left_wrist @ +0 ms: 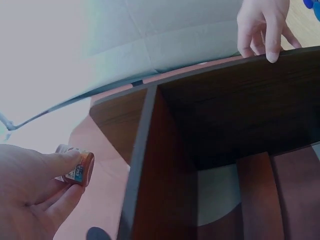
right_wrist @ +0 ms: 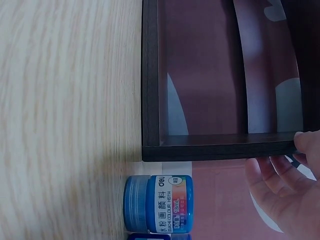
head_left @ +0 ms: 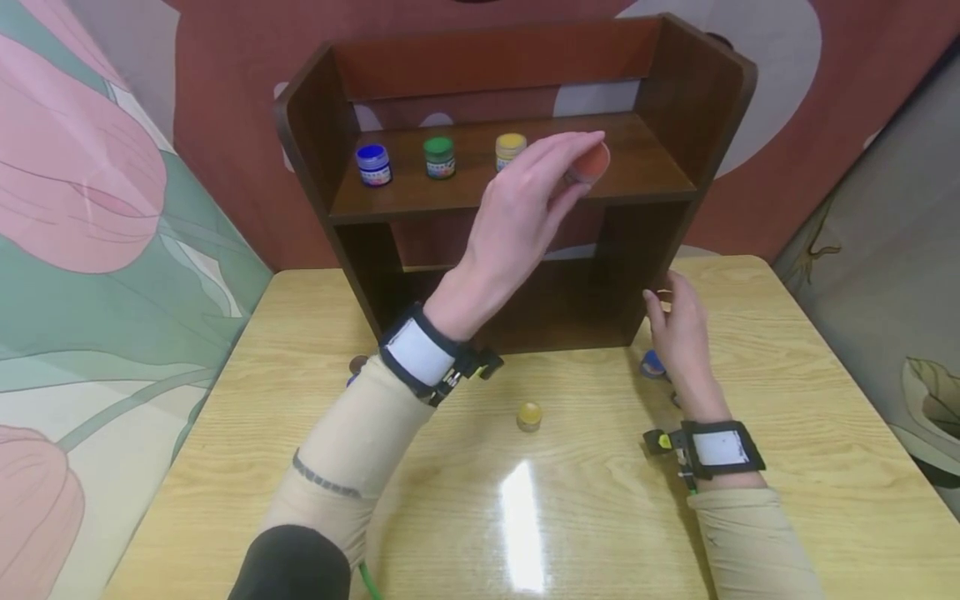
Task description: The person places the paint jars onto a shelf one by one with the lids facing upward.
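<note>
My left hand [head_left: 517, 196] pinches a small paint jar with an orange-red end [head_left: 592, 163] between thumb and fingers, in front of the upper shelf. In the left wrist view this paint jar [left_wrist: 79, 169] lies sideways, its label facing out. On the shelf board stand paint jars: a blue one [head_left: 373, 165], a green one [head_left: 439, 158] and a yellow one [head_left: 511, 148], partly hidden by my left hand. At the right side panel of the dark wooden shelf [head_left: 693, 125] is my right hand [head_left: 681, 333]. Its thumb touches the panel's edge; its loosely bent fingers lie along the outer side [right_wrist: 285, 187].
A small yellow-topped jar [head_left: 529, 417] stands on the wooden table [head_left: 600, 500] before the shelf. Right of the shelf, a blue paint jar [right_wrist: 170, 204] sits by the panel. A brown round thing [head_left: 358, 364] shows at the left, partly behind my left arm.
</note>
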The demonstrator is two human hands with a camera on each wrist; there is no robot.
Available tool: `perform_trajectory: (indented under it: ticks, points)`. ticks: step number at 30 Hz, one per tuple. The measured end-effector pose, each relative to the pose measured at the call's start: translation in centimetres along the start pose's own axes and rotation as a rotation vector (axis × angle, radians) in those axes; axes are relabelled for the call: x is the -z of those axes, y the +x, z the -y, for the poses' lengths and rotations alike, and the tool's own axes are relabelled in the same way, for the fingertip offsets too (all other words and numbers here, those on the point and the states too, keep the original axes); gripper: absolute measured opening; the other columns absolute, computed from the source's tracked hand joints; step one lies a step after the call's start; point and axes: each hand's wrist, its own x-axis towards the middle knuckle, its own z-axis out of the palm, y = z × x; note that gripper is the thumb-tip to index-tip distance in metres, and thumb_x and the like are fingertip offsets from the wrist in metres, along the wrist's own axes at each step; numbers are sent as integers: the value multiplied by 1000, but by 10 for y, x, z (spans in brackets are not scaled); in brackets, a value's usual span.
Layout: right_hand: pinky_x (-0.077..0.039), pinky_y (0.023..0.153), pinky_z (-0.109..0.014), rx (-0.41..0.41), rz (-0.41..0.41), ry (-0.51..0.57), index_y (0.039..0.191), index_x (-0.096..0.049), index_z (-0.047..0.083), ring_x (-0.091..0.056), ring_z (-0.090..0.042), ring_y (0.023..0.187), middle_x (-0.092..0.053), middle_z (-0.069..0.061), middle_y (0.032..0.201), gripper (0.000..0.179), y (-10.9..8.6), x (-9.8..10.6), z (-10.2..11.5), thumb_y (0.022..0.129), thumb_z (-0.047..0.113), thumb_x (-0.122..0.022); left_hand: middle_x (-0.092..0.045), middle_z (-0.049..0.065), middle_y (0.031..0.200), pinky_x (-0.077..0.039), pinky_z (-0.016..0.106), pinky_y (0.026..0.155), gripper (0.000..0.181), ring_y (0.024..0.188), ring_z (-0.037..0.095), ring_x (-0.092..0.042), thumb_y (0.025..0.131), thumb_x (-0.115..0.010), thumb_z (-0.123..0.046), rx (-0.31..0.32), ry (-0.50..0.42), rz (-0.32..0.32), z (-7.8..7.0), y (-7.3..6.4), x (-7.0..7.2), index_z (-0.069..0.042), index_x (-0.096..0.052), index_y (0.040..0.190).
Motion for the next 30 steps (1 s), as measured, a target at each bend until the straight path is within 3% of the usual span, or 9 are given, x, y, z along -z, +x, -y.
perform_trajectory:
  ticks: [8,13,26,30]
  points:
    - [-58,85,-55,-7,3,2,136,-50,-4,-62,-43,115,-58,-27,130,38,0,0,0,104,17,-50,-65,5,136,-41,15,112,44,127,15,-59,95,-67,-18,61,50,57,9,9,-12,-10,-59,138]
    - [-58,84,-54,0,0,6,135,-50,-5,-63,-43,113,-59,-27,129,37,1,-1,1,104,17,-50,-66,5,134,-44,18,111,44,125,15,-61,94,-69,-18,88,57,57,14,10,-18,-10,-60,137]
    - [-58,85,-55,-3,0,5,134,-50,-5,-63,-43,113,-59,-27,128,37,1,0,-1,104,16,-51,-61,3,140,-46,20,111,42,131,13,-58,98,-62,-23,227,111,172,17,26,-30,-14,-57,139]
    - [-58,85,-55,-6,1,8,134,-50,-4,-63,-43,114,-59,-27,128,37,1,0,-2,104,17,-51,-61,5,139,-48,22,109,42,129,14,-59,98,-62,-23,234,134,215,15,33,-31,-13,-55,138]
